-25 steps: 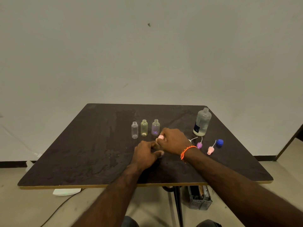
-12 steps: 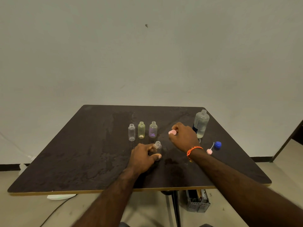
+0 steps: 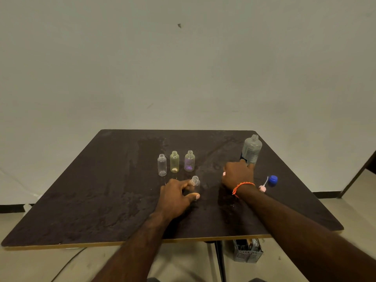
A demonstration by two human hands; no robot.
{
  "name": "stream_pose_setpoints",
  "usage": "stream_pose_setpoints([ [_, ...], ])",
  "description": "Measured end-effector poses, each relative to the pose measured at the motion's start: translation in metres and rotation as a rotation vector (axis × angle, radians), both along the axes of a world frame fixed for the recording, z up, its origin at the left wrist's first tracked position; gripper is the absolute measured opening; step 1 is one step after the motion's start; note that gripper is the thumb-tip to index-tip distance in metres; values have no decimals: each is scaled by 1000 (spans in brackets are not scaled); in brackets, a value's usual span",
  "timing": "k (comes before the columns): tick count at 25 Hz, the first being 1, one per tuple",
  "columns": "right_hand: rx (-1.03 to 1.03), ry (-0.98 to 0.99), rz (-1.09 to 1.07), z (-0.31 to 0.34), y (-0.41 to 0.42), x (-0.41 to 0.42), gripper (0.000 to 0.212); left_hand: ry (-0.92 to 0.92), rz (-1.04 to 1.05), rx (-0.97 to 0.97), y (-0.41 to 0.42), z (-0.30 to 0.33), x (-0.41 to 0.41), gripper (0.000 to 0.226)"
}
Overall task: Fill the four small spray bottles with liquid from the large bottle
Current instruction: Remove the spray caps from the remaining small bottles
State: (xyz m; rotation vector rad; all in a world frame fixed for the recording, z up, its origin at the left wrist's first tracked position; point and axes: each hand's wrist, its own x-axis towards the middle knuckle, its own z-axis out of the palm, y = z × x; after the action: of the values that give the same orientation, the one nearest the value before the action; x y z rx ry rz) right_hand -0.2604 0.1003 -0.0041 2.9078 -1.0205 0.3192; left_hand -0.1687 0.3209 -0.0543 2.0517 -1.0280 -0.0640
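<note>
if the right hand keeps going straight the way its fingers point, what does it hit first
Most likely the large bottle. The right hand points away from the person and slightly right, with its fingers already at or overlapping the bottle's base. One view cannot settle whether they touch it yet. A small pink piece shows at the hand's left edge.

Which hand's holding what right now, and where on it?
Left hand grips the near small bottle by its lower body, upright on the table. Right hand pinches a pink sprayer cap, mostly hidden; the exact hold can't be told.
</note>
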Motion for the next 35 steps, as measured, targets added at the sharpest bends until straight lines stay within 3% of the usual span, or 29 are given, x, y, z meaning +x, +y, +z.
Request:
stream_pose_setpoints([
  [7,104,-13,-16,-4,-5,-11,38,-39,44,53,0,5,-3,19],
  [13,-11,-114,208,8,43,-19,30,-87,98,105,14,8,2,22],
  [16,142,-132,377,4,85,-12,30,-93,171,126,39,9,14,23],
  [20,354,-119,529,-9,138,1,52,-68,243,146,79,9,26,18],
  [25,462,-85,532,-12,172,11,66,-25,258,120,100,10,24,12],
  [29,495,-86,506,-15,169,10,65,-5,269,134,99,7,23,30],
  [32,476,-111,495,-10,160,5,64,-50,367,190,104,11,18,83],
  [33,465,-128,489,-7,155,2,62,-114,393,166,106,14,15,87],
  [35,441,-165,467,-1,142,-6,58,-296,407,89,105,30,7,74],
])
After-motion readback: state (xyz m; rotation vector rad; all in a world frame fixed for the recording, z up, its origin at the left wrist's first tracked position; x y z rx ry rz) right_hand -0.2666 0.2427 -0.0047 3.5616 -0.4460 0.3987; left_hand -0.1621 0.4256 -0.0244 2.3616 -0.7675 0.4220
